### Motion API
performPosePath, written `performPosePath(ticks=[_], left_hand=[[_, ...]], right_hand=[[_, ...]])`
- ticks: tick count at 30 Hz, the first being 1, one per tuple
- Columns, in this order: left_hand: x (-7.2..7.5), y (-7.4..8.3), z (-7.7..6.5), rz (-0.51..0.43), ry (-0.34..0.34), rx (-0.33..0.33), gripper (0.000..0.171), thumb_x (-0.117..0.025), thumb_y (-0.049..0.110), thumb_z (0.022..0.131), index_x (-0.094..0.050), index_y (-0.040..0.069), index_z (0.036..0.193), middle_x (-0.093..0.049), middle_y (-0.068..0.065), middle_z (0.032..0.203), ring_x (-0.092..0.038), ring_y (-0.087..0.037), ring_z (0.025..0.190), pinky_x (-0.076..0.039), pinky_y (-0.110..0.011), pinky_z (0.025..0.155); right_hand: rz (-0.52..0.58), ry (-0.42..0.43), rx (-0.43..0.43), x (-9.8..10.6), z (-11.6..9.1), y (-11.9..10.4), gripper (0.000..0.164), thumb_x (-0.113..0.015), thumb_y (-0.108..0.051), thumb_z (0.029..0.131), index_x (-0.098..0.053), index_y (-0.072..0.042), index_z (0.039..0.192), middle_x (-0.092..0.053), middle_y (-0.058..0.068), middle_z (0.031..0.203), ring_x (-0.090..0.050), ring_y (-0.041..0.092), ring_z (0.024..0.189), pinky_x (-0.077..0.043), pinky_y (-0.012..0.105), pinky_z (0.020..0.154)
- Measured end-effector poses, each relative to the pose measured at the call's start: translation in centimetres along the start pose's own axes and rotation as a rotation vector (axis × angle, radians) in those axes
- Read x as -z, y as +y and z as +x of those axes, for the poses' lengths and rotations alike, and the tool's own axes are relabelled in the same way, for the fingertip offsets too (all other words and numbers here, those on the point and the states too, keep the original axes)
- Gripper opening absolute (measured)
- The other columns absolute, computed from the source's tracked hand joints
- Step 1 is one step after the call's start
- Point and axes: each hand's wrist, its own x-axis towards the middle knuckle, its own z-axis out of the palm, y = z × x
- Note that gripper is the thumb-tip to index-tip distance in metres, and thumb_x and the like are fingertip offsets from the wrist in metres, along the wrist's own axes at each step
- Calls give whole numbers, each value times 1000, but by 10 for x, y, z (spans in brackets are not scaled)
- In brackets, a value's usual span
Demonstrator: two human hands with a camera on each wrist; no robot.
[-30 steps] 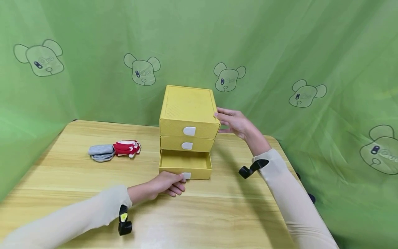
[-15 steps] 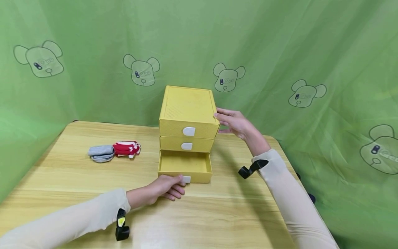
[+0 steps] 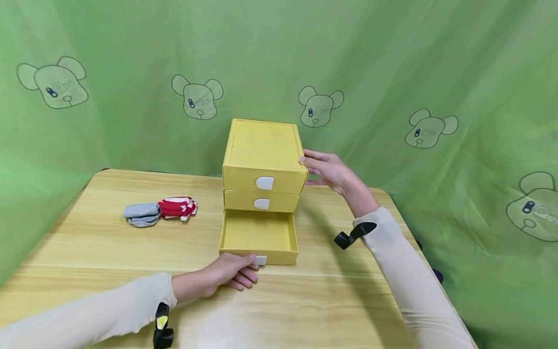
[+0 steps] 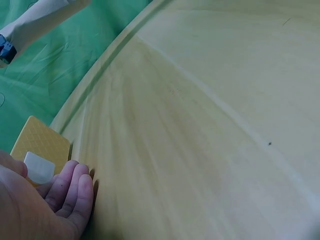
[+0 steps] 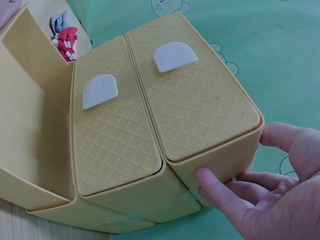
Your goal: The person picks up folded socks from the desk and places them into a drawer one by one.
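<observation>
A yellow three-drawer organizer [image 3: 266, 145] with white tab handles stands on the table. Its bottom drawer [image 3: 257, 235] is pulled well out, and nothing lies in it. My left hand [image 3: 228, 271] pinches that drawer's white handle [image 3: 260, 260], thumb on the tab and the other fingers below. In the left wrist view the thumb meets the tab [image 4: 39, 167] too. Against the organizer's right side, near its top, my right hand [image 3: 329, 172] rests with fingers extended. The right wrist view shows those fingers [image 5: 220, 195] touching the side wall. The upper two drawers [image 5: 117, 135] are closed.
Left of the organizer, a grey folded cloth item [image 3: 142, 214] and a red-and-white one [image 3: 178, 207] lie side by side on the wooden table [image 3: 279, 310]. Behind rises a green curtain [image 3: 261, 58] printed with bear heads.
The bottom drawer has slid further out toward me, with my left hand moving along on its handle. My right hand stays in place on the organizer's side.
</observation>
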Motion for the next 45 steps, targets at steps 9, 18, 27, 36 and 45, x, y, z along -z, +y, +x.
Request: performPosePath(ticks=[9, 18, 27, 36, 45], left_hand=[[-5, 1, -10, 2, -45, 9, 46, -49, 36, 107, -67, -5, 119, -76, -3, 85, -70, -7, 67, -59, -21, 61], [9, 20, -21, 266, -274, 9, 33, -54, 26, 103, -71, -2, 111, -75, -10, 92, -69, -11, 74, -61, -28, 70], [55, 93, -39, 560, -525, -177, 33, -50, 24, 106, -68, 2, 123, -73, -12, 118, -71, -29, 106, -56, -49, 99], [136, 127, -28, 783, -174, -307, 21, -57, 11, 100, -70, 2, 114, -73, -11, 110, -68, -15, 94, -57, -29, 80], [194, 106, 1, 829, 187, -364, 27, -66, -4, 91, -67, -10, 117, -71, -27, 115, -68, -41, 108, -58, -48, 95]], right_hand=[[4, 0, -3, 0, -1, 0, 65, -60, -26, 104, -30, -14, 161, -34, 13, 165, -41, 33, 148, -50, 52, 108], [11, 8, -6, -1, -1, 0, 64, -60, -25, 104, -32, -14, 160, -35, 13, 164, -42, 33, 147, -51, 51, 107], [25, -3, -4, -1, 0, 0, 66, -61, -25, 104, -30, -13, 161, -32, 13, 166, -39, 33, 149, -48, 54, 110], [20, -3, -4, 0, 0, 0, 66, -61, -25, 103, -31, -13, 160, -29, 14, 167, -37, 34, 150, -48, 53, 110], [12, -2, -5, 0, -1, 0, 65, -61, -26, 103, -31, -14, 160, -30, 14, 167, -39, 33, 149, -49, 53, 109]])
